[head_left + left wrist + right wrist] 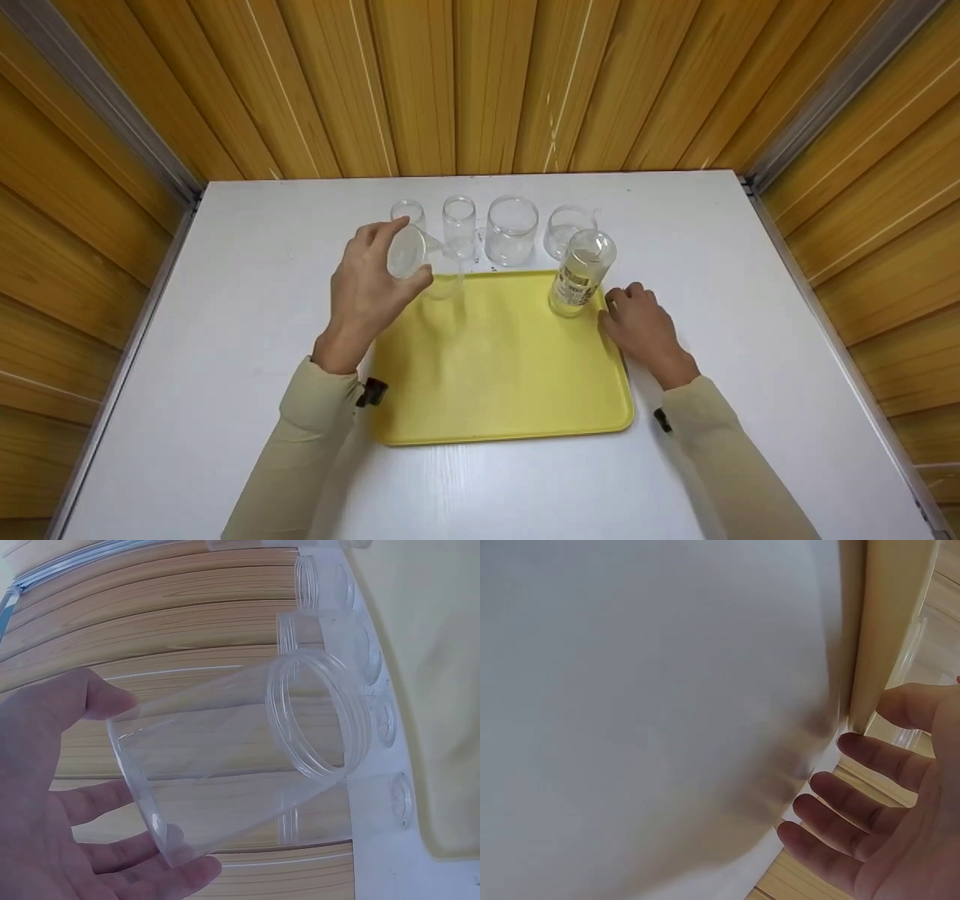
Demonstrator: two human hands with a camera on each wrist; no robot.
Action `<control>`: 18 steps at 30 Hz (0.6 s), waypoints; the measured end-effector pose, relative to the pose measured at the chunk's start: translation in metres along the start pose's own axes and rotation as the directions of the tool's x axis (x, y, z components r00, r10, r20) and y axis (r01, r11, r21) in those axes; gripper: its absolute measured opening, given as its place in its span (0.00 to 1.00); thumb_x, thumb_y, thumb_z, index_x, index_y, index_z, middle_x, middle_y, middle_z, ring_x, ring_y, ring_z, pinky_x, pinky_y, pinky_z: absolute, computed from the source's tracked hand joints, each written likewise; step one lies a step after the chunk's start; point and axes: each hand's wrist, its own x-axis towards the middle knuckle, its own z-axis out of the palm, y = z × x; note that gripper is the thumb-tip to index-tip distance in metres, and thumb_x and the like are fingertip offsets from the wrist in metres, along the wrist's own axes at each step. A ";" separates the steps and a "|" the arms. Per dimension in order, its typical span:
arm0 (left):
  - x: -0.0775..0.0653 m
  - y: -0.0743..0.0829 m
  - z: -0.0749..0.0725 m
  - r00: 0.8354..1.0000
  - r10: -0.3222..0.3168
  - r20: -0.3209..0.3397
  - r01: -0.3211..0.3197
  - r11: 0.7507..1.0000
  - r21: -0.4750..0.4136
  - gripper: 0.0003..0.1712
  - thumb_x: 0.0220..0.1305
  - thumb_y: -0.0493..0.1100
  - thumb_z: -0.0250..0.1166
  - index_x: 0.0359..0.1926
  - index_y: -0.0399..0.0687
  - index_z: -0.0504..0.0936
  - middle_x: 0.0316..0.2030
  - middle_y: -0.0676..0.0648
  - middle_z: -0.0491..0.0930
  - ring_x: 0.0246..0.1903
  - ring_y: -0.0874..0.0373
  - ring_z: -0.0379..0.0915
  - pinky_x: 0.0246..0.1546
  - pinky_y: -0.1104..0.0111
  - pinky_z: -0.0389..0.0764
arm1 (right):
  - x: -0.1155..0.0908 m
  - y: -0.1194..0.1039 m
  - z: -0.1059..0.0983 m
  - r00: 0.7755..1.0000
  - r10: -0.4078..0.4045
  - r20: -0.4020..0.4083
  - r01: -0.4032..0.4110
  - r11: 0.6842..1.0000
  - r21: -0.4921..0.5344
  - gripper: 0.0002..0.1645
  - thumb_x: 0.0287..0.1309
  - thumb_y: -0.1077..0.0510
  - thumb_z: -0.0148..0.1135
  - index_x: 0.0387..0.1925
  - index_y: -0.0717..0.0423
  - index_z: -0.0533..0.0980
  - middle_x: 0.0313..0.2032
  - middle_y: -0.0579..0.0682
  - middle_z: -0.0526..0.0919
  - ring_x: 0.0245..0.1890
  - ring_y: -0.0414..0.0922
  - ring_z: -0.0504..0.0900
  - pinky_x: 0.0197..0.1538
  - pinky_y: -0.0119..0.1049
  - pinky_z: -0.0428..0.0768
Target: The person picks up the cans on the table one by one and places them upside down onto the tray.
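Observation:
My left hand holds a clear jar by its base, thumb on one side and fingers on the other. The jar is tipped over, its threaded mouth pointing toward the yellow tray, above the tray's back left corner. Beside the tray's right edge is my right hand, fingers loosely bent and apart; in the right wrist view, its thumb and index fingertip are right at the rim. On the tray's back right part stands a clear bottle with a printed label, close to that hand.
Behind the tray, a row of clear containers stands on the white table: a small jar, a narrow jar, a wide jar and a low jug-like vessel. Wood-look walls enclose the table's back and sides.

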 end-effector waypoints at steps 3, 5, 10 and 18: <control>0.001 0.000 -0.001 1.000 -0.006 0.025 0.006 1.000 0.016 0.38 0.58 0.46 0.76 0.70 0.43 0.80 0.61 0.33 0.78 0.58 0.36 0.77 0.48 0.43 0.83 | 0.000 0.000 0.001 1.000 -0.012 -0.019 0.012 1.000 -0.012 0.22 0.73 0.54 0.56 0.55 0.68 0.79 0.50 0.70 0.76 0.48 0.66 0.76 0.43 0.65 0.79; 0.001 0.000 -0.002 0.999 -0.008 0.039 0.007 1.000 0.026 0.38 0.59 0.47 0.75 0.70 0.43 0.80 0.61 0.33 0.78 0.58 0.37 0.77 0.49 0.43 0.83 | -0.001 0.000 0.001 0.999 -0.022 -0.032 0.021 1.000 -0.018 0.21 0.72 0.55 0.56 0.55 0.68 0.80 0.49 0.69 0.76 0.47 0.66 0.77 0.42 0.64 0.80; 0.001 -0.001 -0.003 0.997 -0.013 0.073 0.010 0.999 0.044 0.37 0.59 0.48 0.75 0.70 0.43 0.79 0.62 0.32 0.77 0.59 0.36 0.77 0.50 0.42 0.83 | -0.002 0.000 0.002 0.999 -0.035 -0.036 0.034 0.999 -0.025 0.21 0.72 0.55 0.56 0.55 0.68 0.80 0.49 0.68 0.76 0.46 0.64 0.76 0.41 0.63 0.80; 0.001 -0.003 -0.004 0.991 -0.027 0.133 0.016 0.996 0.083 0.38 0.59 0.49 0.73 0.70 0.42 0.79 0.63 0.31 0.77 0.59 0.36 0.76 0.48 0.41 0.83 | -0.001 0.002 0.003 0.999 -0.038 -0.023 0.037 0.999 -0.031 0.22 0.73 0.55 0.54 0.56 0.67 0.79 0.49 0.67 0.76 0.48 0.65 0.76 0.43 0.64 0.79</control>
